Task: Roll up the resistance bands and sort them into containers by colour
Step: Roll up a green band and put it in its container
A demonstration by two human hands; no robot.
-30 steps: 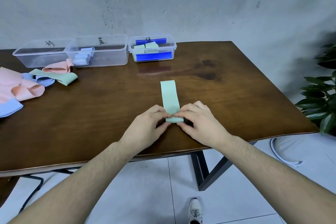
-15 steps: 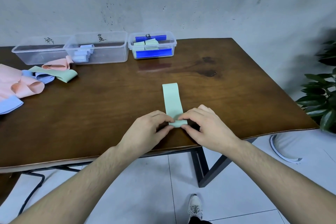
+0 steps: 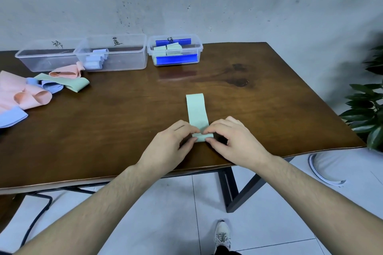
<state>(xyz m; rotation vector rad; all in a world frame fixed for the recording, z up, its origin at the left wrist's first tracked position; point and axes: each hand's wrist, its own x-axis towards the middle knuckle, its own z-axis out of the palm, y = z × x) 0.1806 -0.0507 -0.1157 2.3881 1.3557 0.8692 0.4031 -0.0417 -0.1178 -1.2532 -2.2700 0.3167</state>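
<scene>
A mint green band [image 3: 196,109] lies flat on the wooden table [image 3: 124,122], running away from me, its near end turned into a small roll. My left hand [image 3: 167,147] pinches the roll's left side and my right hand [image 3: 234,143] pinches its right side, fingertips almost meeting on top. Three clear containers stand along the back edge: the left container [image 3: 47,58] looks empty, the middle container [image 3: 116,54] holds pale blue rolls, the right container [image 3: 176,50] holds green rolls and blue clips. A loose pile of pink, blue and green bands [image 3: 41,89] lies at the left.
A leafy plant [image 3: 369,109] stands past the table's right edge. The table's black metal legs [image 3: 230,188] and my shoe [image 3: 222,234] show on the tiled floor below. A grey wall rises behind the containers.
The roll at the band's near end has grown a little and the flat part is slightly shorter. Both hands stay on the roll at the near edge.
</scene>
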